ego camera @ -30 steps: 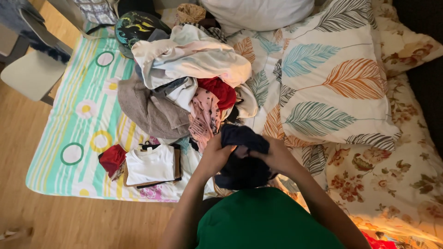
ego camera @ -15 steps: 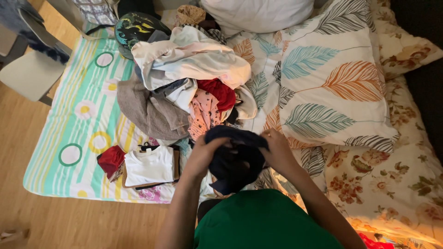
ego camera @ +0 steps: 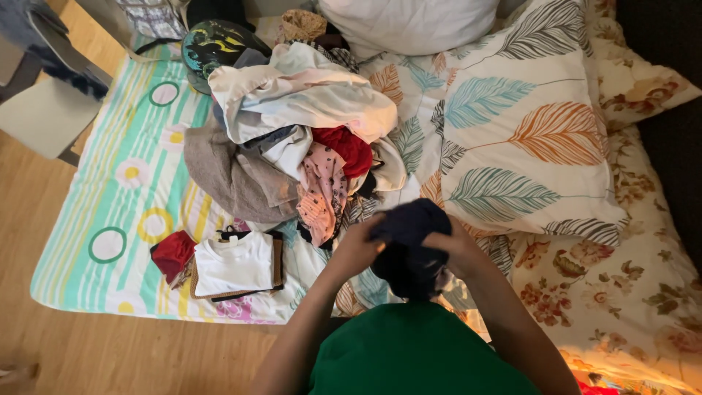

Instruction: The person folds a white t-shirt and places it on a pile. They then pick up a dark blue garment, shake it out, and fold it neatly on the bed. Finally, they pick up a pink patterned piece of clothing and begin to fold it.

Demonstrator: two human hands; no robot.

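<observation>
While both hands are raised over the near edge of the bed, the left hand [ego camera: 358, 249] and right hand [ego camera: 455, 247] each clench one side of a dark navy garment [ego camera: 409, 249], which hangs bunched between them in front of the person's green shirt [ego camera: 417, 351]. Just beyond the grip lies a jumbled heap of clothes [ego camera: 300, 139], with a leaf-patterned pillow [ego camera: 526, 132] to its right. To the left of the left hand sits a folded white shirt [ego camera: 234, 265] on what looks like a small stack, beside a red cloth [ego camera: 174, 253].
</observation>
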